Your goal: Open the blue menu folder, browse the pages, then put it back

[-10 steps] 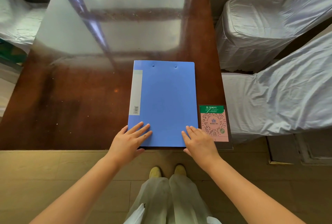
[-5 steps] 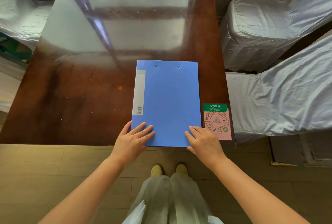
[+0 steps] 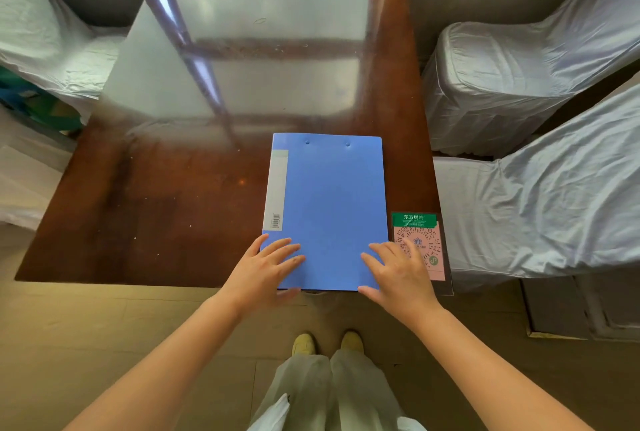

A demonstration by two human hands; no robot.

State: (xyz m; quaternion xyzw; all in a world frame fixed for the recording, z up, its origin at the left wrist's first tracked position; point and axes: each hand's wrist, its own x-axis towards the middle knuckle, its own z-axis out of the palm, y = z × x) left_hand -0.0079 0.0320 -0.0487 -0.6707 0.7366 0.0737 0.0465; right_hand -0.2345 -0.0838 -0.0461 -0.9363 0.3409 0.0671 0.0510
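Folder [image 3: 329,212] lies closed and flat on the counter [image 3: 156,209], a little right of the frame's centre, its near edge at the counter's near edge. A pale spine label with a barcode runs down its left side; two small rivets sit near its top edge. Left hand [image 3: 265,271] rests flat on the folder's lower left corner, fingers spread, gripping nothing. Right hand [image 3: 398,273] rests flat on the lower right corner, fingers spread too, not grasping, its outer fingers over the edge of a QR card [image 3: 420,243] just right of the folder. Covered chairs [image 3: 519,91] fill the right of the frame. Yellow shoes [image 3: 327,342] show at bottom centre.
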